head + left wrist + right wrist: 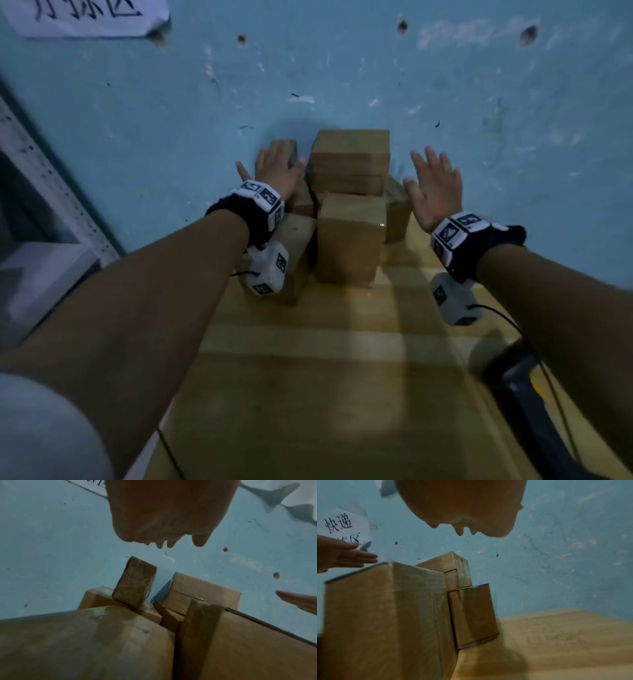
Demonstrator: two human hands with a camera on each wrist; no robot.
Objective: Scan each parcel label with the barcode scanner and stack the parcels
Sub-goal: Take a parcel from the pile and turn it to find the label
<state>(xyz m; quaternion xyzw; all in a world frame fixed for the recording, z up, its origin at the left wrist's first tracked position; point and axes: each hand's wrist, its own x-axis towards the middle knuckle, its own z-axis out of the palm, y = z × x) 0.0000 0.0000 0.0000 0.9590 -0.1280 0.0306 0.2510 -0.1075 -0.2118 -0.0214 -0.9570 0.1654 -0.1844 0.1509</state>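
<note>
Several brown cardboard parcels stand bunched against the blue wall at the far end of the wooden table [308,377]. A tall parcel [351,240] is in front, and a wider one [349,154] sits on top behind it. My left hand [275,164] hovers flat with straight fingers over a small upright parcel [135,582] left of the stack; the left wrist view shows a gap between them. Just right of the stack is my right hand [435,185], fingers spread and holding nothing. The black barcode scanner [524,394] lies at the table's near right edge.
A white paper sign [85,17] with handwritten characters is taped on the wall at upper left. A grey metal shelf frame [41,192] stands to the left of the table. A black cable [507,318] runs from my right wrist past the scanner.
</note>
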